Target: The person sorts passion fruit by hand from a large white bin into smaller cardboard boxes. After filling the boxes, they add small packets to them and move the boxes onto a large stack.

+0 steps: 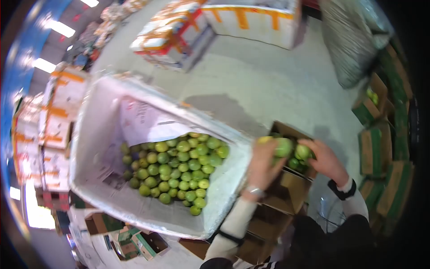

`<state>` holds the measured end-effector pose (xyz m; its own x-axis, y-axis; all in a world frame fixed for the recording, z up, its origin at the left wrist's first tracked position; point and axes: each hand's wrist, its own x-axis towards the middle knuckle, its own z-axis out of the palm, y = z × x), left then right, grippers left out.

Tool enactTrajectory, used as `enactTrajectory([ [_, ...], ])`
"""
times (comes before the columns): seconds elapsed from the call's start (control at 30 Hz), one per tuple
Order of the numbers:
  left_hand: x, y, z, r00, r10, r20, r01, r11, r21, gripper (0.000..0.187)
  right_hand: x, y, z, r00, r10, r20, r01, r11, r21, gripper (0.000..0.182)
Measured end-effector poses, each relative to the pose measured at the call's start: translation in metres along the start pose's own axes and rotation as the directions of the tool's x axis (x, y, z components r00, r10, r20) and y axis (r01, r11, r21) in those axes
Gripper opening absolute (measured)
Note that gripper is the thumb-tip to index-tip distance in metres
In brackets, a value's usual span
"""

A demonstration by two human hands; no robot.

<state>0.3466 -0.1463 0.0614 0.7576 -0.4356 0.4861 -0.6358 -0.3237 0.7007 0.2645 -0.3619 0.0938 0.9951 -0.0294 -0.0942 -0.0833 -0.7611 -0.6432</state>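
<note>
My left hand (263,165) is over the left side of a small cardboard box (290,129), its fingers curled round a green fruit (283,147). Over the box's right side, my right hand (326,158) has its fingers round another green fruit (303,151). More green fruits (295,164) lie in the box below my hands. To the left stands a large white foam box (96,193), lined with printed paper (145,121) and holding a heap of several green fruits (174,170).
Open cardboard boxes (286,190) stand below the small box. White boxes with orange tape (251,20) are at the top, and others (58,112) are stacked at left. A grey sack (349,45) and green-brown cartons (376,148) line the right. More cartons (139,244) lie at bottom left.
</note>
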Motion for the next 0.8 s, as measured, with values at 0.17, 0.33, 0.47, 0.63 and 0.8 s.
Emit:
enactTrajectory([
  [0.17, -0.007, -0.039, 0.006, 0.967, -0.144, 0.21, 0.121, 0.985, 0.119, 0.026, 0.052, -0.089, -0.015, 0.953, -0.157, 0.26, 0.207, 0.962, -0.177, 0.04],
  [0.33, -0.027, -0.134, -0.231, 0.92, -0.016, -0.39, 0.343, 0.513, 0.787, 0.042, 0.13, -0.201, 0.083, 0.632, -0.579, 0.514, 0.558, 0.801, 0.215, 0.029],
  [0.47, -0.082, -0.193, -0.332, 0.713, -0.582, -0.391, 0.603, 0.225, 0.765, 0.101, 0.224, -0.259, 0.215, 0.797, -0.585, 0.152, 0.591, 0.806, 0.004, 0.037],
  [0.63, -0.051, -0.186, -0.339, 0.562, -0.794, -0.232, 0.577, 0.175, 0.797, 0.099, 0.331, -0.303, 0.269, 0.807, -0.586, 0.065, 0.559, 0.796, 0.232, 0.06],
  [0.8, -0.047, -0.177, -0.324, 0.501, -0.808, -0.309, 0.597, 0.065, 0.799, 0.083, 0.301, -0.319, 0.225, 0.816, -0.533, 0.225, 0.428, 0.818, 0.385, 0.065],
])
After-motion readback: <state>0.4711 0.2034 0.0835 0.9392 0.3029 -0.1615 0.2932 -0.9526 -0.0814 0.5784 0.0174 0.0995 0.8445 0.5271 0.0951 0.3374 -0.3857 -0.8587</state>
